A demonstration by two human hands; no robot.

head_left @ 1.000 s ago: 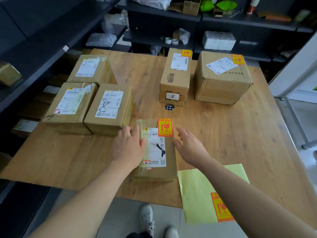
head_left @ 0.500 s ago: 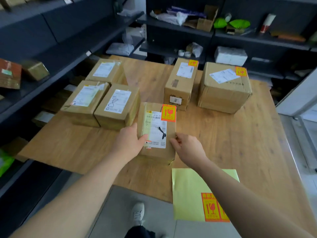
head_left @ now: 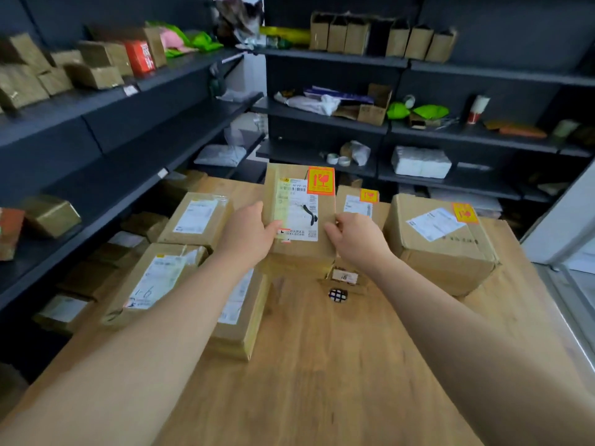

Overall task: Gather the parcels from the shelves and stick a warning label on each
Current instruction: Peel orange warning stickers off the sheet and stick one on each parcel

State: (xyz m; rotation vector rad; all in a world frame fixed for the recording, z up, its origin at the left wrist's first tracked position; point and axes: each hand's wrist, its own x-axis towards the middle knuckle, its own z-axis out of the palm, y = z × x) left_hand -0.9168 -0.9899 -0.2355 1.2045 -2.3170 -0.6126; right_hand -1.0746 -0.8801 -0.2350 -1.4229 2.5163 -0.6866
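- The held parcel [head_left: 301,257] is brown cardboard, matt and a little rough.
- Its shipping label [head_left: 297,209] is white paper, smooth.
- The warning label [head_left: 320,181] is orange sticker paper, also smooth.
- A strip of clear tape [head_left: 277,201] along the left side of this parcel is glossy.
- The table [head_left: 322,365] is light wood with visible grain, smooth and matt.
- The shelves [head_left: 135,123] are dark and matt; if they are metal, I cannot tell.
- The big box [head_left: 441,252] at the right is creased cardboard under shiny tape.
- The bags [head_left: 314,103] on the back shelf are thin white plastic, wrinkled.
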